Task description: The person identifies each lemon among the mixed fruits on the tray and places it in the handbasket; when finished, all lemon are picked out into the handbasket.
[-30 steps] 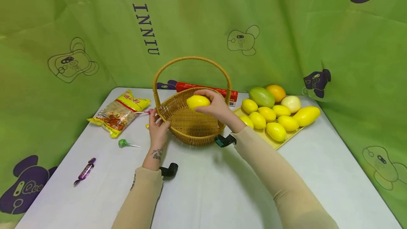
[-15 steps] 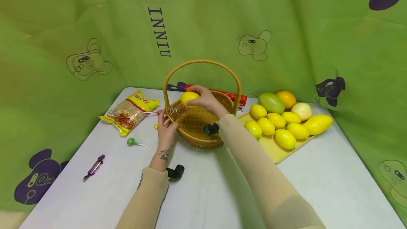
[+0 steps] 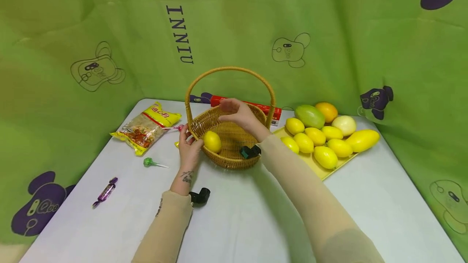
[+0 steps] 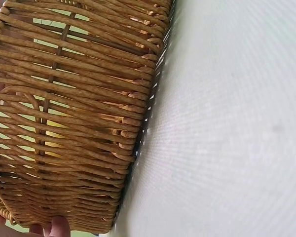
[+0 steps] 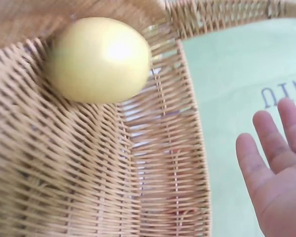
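A woven wicker basket (image 3: 234, 133) with a tall arched handle stands mid-table. My left hand (image 3: 189, 147) holds its left rim, thumb on the near side and fingers outside; the left wrist view shows fingertips against the weave (image 4: 74, 148). One yellow lemon (image 3: 212, 141) lies inside at the basket's left end, and it also fills the upper part of the right wrist view as a pale yellow fruit (image 5: 101, 60). Above the basket, my right hand (image 3: 241, 116) is spread with nothing in it, apart from the lemon.
On the right, a yellow tray (image 3: 318, 169) bears several lemons, with a green mango (image 3: 309, 116) and an orange fruit (image 3: 326, 112) behind. A red box (image 3: 256, 106) lies behind the basket. Leftward are a food bag (image 3: 146, 129), a green lollipop (image 3: 150, 162) and a purple-wrapped candy (image 3: 105, 192).
The right hand has let go of the lemon, which has dropped into the left end of the basket. Its fingers have spread. The left hand stays on the rim; the head view has shifted slightly.
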